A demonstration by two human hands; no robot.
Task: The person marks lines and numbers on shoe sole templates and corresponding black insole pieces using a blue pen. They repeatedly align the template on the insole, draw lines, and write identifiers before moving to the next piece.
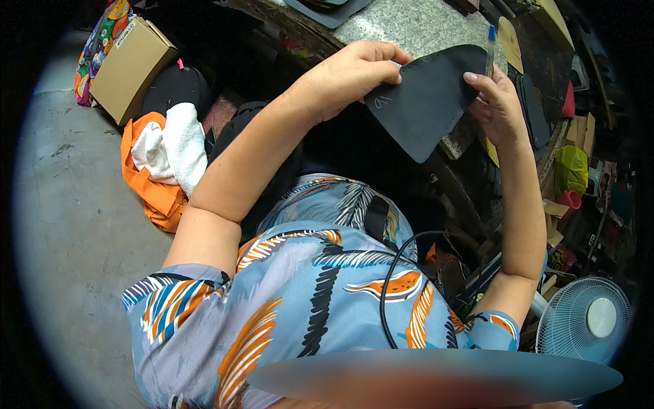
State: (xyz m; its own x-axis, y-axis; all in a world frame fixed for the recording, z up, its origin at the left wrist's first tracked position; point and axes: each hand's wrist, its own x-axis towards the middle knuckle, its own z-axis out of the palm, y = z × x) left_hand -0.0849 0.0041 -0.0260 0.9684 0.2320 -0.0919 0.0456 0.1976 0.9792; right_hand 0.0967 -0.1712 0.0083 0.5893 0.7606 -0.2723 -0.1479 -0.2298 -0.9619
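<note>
- Left hand (354, 71) and right hand (496, 102) both pinch a flat, dark grey, rounded-triangle leather piece (426, 102), held above the speckled grey stone desk (415, 24).
- The right hand also grips a blue-capped pen (490, 48).
- An orange cloth (153, 187), a white towel (178, 146) and a brown cardboard box (129, 68) lie on the floor to the left.
- A white fan (587, 319) stands at lower right.

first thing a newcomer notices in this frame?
Top centre, the dark leather-like piece, rounded at one end and tapering to a point, held up over the grey stone benchtop by the left hand and the right hand, which also grips a pen-like tool with a blue tip. Next, the orange and white cloth heap on the floor at left, and the white fan at lower right.
</note>
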